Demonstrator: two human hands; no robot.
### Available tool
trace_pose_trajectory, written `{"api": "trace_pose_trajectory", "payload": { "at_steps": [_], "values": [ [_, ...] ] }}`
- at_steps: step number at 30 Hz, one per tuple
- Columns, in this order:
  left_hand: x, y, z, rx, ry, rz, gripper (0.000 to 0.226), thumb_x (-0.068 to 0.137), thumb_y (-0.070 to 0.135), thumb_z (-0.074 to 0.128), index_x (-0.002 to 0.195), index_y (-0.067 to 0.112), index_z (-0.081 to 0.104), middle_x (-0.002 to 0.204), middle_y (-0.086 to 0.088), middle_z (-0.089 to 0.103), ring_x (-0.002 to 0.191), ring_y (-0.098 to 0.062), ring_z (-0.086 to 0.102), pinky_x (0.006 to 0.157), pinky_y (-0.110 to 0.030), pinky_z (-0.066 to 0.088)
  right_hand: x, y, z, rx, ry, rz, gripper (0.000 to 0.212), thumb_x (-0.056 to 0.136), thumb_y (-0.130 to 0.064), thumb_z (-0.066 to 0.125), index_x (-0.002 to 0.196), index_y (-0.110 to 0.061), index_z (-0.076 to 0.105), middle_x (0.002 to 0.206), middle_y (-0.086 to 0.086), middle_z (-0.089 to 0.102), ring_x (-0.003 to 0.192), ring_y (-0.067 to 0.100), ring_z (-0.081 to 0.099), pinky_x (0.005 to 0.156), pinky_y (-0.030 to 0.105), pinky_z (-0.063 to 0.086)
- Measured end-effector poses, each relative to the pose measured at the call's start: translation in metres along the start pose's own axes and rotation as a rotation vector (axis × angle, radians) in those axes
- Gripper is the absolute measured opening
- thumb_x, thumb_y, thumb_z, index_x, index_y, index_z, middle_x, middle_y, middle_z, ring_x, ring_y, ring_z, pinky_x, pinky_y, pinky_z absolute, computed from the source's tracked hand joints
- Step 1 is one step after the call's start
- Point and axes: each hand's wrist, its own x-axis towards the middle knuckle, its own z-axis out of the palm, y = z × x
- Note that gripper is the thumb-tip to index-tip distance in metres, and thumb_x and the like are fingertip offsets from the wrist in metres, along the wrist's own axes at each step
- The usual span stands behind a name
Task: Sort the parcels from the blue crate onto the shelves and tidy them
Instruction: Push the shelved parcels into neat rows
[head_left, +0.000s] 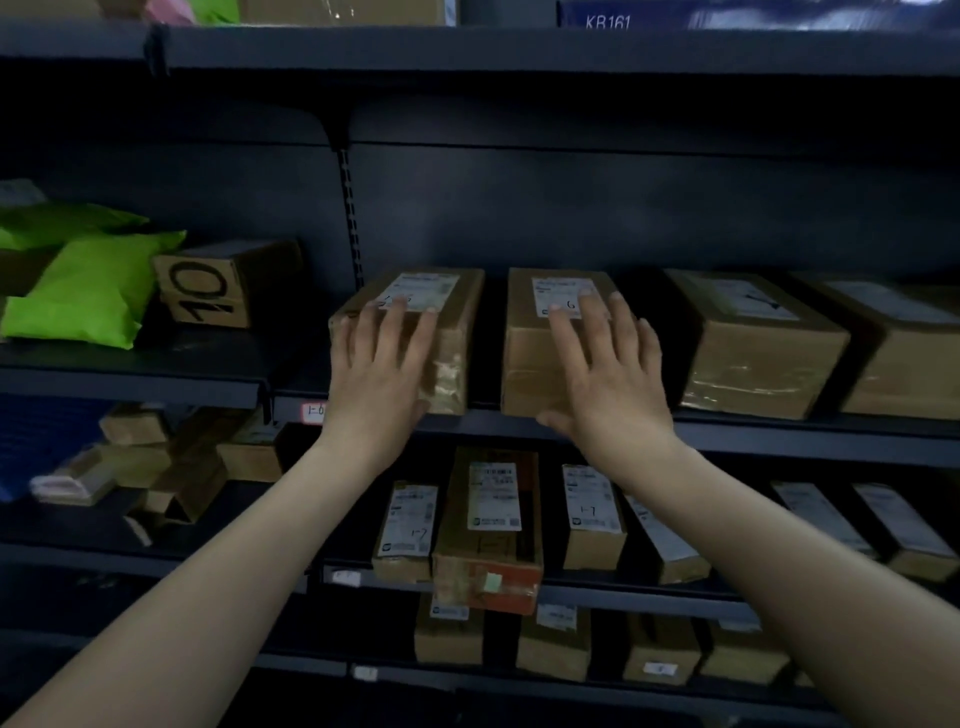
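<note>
- Your left hand (382, 371) lies flat, fingers spread, on a brown parcel (441, 332) at centre frame, gripping nothing.
- Your right hand (605, 371) rests just as open on the neighbouring parcel (530, 358).
- Both sit on a dark metal shelf (779, 434); more boxes (753, 348) line it rightward.
- Green mailer bags (88, 291) lie at left.

Four cardboard boxes (566, 338) side by side on middle shelf (779, 434). Poly mailers (88, 291) on shelf bay to the left. Smaller parcels (488, 525) one shelf below.
</note>
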Motion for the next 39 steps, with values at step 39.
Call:
{"api": "trace_pose_trajectory", "payload": {
  "at_steps": [39],
  "values": [
    [0.074,-0.023,0.072,0.027,-0.002,0.034,0.086,0.060,0.016,0.083,0.134,0.011,0.040,0.126,-0.020,0.050,0.115,-0.042,0.046,0.093,-0.062,0.036,0.080,0.013,0.059,-0.088,-0.022,0.051,0.098,0.085,-0.035,0.068,0.155,-0.019,0.002,0.156,0.019,0.017,0.144,0.040,0.014,0.115,0.055,0.002]
  ]
}}
